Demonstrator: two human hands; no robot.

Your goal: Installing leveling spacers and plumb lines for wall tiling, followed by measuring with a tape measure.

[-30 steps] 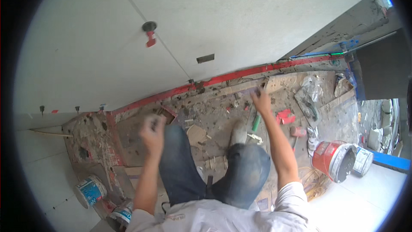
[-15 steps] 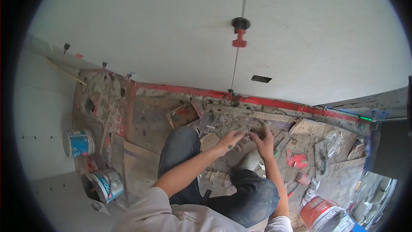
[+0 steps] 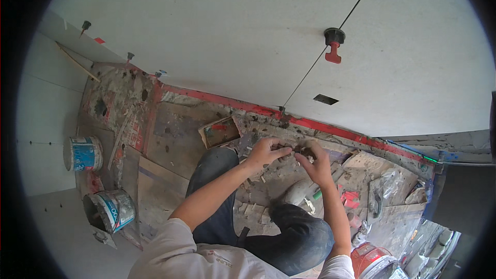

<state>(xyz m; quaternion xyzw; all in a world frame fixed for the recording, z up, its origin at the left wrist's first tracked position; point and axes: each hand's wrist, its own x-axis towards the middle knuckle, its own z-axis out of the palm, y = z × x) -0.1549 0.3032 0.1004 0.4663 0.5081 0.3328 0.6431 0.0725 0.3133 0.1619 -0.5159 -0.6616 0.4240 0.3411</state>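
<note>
Debris-strewn floor (image 3: 164, 174) meets a pale wall (image 3: 227, 46) along a red strip (image 3: 217, 100). Above it, near that edge, the left hand (image 3: 266, 153) and right hand (image 3: 316, 164) both pinch a small dark piece (image 3: 294, 151) between their fingertips (too tiny to identify). A box (image 3: 205, 139) lies to their left.

A dirty, littered floor (image 3: 168, 147)
A blue-and-white bucket (image 3: 87, 156) stands at left, another bucket (image 3: 119, 211) below it; a red bucket (image 3: 365, 258) sits lower right, an open box (image 3: 223, 142) left of centre.
</note>
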